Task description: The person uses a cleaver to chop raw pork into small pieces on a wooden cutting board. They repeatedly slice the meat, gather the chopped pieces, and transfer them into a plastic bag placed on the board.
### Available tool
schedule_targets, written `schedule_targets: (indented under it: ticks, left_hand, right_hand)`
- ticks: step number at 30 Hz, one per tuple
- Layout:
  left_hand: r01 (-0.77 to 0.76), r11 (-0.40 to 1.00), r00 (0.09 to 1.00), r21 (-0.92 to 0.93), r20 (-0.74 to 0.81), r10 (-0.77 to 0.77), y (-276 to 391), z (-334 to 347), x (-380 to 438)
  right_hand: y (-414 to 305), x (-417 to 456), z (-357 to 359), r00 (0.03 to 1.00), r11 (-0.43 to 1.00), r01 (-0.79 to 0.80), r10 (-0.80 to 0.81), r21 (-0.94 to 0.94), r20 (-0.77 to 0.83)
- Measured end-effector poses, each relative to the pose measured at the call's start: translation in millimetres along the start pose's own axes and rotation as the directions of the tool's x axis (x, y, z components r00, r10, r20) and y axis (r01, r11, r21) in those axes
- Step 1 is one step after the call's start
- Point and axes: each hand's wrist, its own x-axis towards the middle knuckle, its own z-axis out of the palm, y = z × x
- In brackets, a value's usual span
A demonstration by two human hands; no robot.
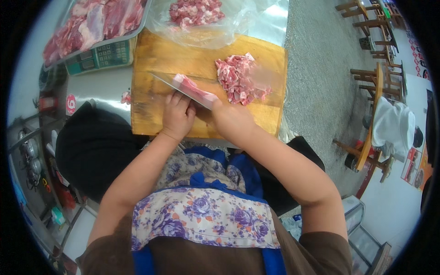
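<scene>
My right hand (233, 118) grips a kitchen knife (192, 97), its handle hidden in the fist. The blade slants to the upper left across the wooden cutting board (154, 55). A strip of raw meat (188, 84), pink with a pale end, lies along the blade's far side. On the near side, the curled fingers of my left hand (178, 115) rest against or just beside the blade; whether meat is under them is hidden. A pile of chopped raw meat (235, 79) sits on the board's right half, partly blurred.
Beyond the board, a clear plastic bag (206, 36) holds more chopped meat (196, 12). At upper left, a tray (137, 31) of large meat pieces rests on a digital scale (111, 55). A meat scrap (126, 97) lies left of the board. Wooden benches (369, 117) stand at right.
</scene>
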Motion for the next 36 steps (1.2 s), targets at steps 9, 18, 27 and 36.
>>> schedule_targets:
  ticks: [9, 18, 27, 36]
  left_hand:
    - [0.015, 0.999, 0.998, -0.031, -0.060, -0.017, -11.0, -10.6, 16.1]
    - [-0.004, 0.999, 1.000, -0.054, -0.005, 0.003, -10.1, -9.1, 2.0]
    - [0.020, 1.000, 0.997, -0.017, -0.069, -0.021, -20.5, -9.2, 13.0]
    - [-0.072, 0.992, 0.993, -0.102, 0.085, 0.081, -10.4, -4.7, -3.8]
  right_hand:
    - [-21.9, 34.3, 1.6, 0.998, 0.993, -0.006, 0.012, 0.117, -0.055]
    - [-18.1, -8.2, -13.6, 0.972, 0.980, -0.189, 0.178, 0.060, 0.153]
    - [-24.3, 14.6, 3.9, 0.980, 0.976, -0.196, 0.197, 0.091, -0.004]
    - [-33.1, -42.1, 7.2, 0.948, 0.933, -0.318, 0.317, 0.167, 0.032]
